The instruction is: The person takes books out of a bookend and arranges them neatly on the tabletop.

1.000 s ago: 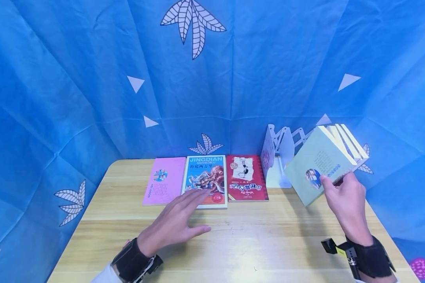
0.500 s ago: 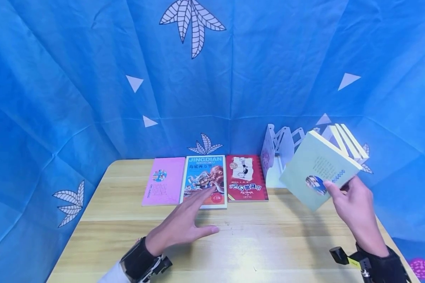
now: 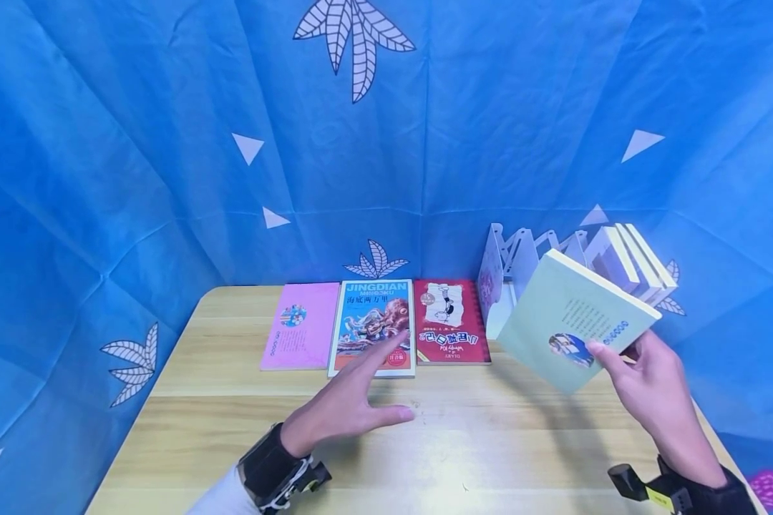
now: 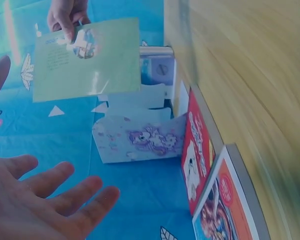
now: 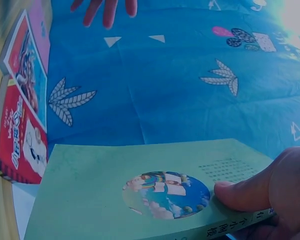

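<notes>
1. From my end I get the pale green rectangular paperback book (image 3: 554,315) in the air above the pale wooden table (image 3: 451,458), tilted, cover with oval picture facing up.
2. Right hand (image 3: 650,386): thumb on the cover, other fingers underneath, pinching the book at its long spine edge.
3. Left hand (image 3: 348,400): thumb and fingers apart, holding nothing, nearest the blue octopus-cover book with white border (image 3: 373,315).
4. Key relation, I judge: green book versus white folding rack with purple pony print (image 3: 488,286). Book extends left and away from the right fingers; long axis slants lower left to upper right in the head view. It overlaps the rack there; I can't gauge the gap. Right hand is nearer the rack.
5. I also log: flat pink book (image 3: 299,329), flat red book with white cover panel (image 3: 451,347), pale-edged upright books (image 3: 631,265) at the right.
</notes>
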`<state>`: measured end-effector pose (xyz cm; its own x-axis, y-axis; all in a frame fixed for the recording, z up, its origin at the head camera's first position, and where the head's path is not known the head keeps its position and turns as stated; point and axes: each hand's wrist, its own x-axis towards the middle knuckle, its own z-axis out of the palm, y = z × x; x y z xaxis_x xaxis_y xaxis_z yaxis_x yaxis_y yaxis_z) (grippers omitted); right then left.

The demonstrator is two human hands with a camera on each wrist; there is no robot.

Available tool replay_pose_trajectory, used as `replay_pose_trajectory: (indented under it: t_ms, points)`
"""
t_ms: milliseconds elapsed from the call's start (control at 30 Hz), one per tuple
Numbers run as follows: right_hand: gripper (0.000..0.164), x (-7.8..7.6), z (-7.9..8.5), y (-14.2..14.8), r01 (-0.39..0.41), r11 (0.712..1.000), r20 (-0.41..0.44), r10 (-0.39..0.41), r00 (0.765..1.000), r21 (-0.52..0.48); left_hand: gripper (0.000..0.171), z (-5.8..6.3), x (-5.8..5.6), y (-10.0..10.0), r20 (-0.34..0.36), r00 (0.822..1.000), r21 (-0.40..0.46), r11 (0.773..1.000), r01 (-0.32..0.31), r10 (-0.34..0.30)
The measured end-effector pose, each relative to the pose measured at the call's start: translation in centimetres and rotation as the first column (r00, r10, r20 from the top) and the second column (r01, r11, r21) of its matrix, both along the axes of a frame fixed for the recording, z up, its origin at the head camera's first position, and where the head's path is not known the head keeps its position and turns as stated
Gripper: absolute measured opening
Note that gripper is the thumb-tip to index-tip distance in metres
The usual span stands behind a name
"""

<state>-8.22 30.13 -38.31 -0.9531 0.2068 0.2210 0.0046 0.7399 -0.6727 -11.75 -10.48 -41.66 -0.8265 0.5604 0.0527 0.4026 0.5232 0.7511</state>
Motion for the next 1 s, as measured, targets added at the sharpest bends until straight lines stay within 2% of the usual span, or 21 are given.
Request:
replay_pose_trajectory:
  t_ms: [367, 533, 767, 900, 1000]
  points:
    - [0.054, 0.6, 0.0, 0.1, -0.098, 0.993, 0.027, 0.1, 0.995, -0.06, 0.099, 0.0, -0.4, 1.9, -0.011, 0.999, 0.073, 0.996, 0.044, -0.044]
    - [0.055, 0.9, 0.0, -0.4, -0.148, 0.985, 0.048, 0.152, 0.987, -0.092, 0.099, 0.1, -0.6, 2.6, -0.008, 0.999, 0.095, 0.995, 0.043, -0.043]
    - [0.049, 1.4, -0.5, -1.4, -0.215, 0.971, 0.0, 0.216, 0.976, -0.109, 0.098, 0.2, -0.8, 3.5, -0.023, 0.999, 0.148, 0.988, 0.046, -0.043]
    - [0.049, 1.6, -0.8, -1.8, -0.247, 0.963, -0.017, 0.246, 0.969, -0.105, 0.095, 0.5, -0.8, 4.1, -0.012, 0.999, 0.163, 0.986, 0.045, -0.043]
    - [0.043, 1.7, -1.0, -2.2, -0.271, 0.958, -0.034, 0.269, 0.963, -0.098, 0.096, 0.6, -0.8, 4.6, 0.001, 0.999, 0.179, 0.983, 0.042, -0.043]
